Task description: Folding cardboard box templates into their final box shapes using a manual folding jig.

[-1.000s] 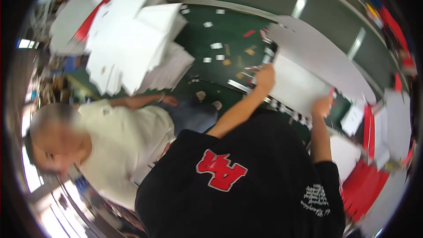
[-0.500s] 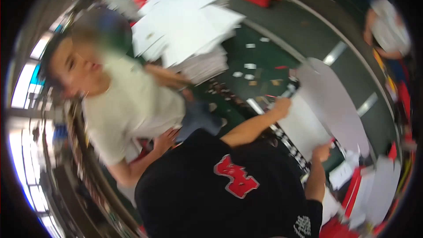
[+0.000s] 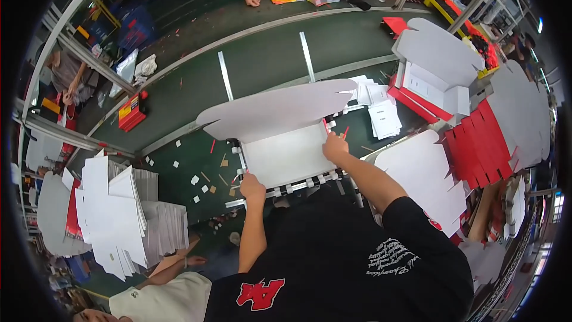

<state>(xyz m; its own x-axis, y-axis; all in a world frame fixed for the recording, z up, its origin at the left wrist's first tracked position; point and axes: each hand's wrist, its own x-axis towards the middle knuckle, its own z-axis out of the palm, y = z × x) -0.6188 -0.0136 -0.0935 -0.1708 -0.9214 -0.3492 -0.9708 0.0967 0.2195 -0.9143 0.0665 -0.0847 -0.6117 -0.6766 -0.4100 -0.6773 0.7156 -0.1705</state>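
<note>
An open cardboard box [image 3: 286, 154] with a white inside sits before me on the green bench, in a metal frame [image 3: 307, 182] with a row of black and silver pieces along its near edge. Its broad grey lid flap [image 3: 277, 107] stands up at the far side. My left hand [image 3: 252, 186] is closed at the box's near left corner. On the right wall, where a bit of red edge shows, my right hand [image 3: 335, 146] is closed with the fingers around it. Both sets of fingertips are partly hidden.
White sheets [image 3: 113, 214] are stacked at the left. Small paper scraps [image 3: 195, 179] litter the bench. Printed leaflets [image 3: 383, 116], an open red box [image 3: 426, 83] and flat box blanks [image 3: 417, 179] are at the right. Beside me sits a person in a light shirt [image 3: 164, 298]; another stands across the bench.
My view has swung from the left, where the neighbouring person was large, to face the box squarely. Both hands remain at the box's sides, the left now at its near corner.
</note>
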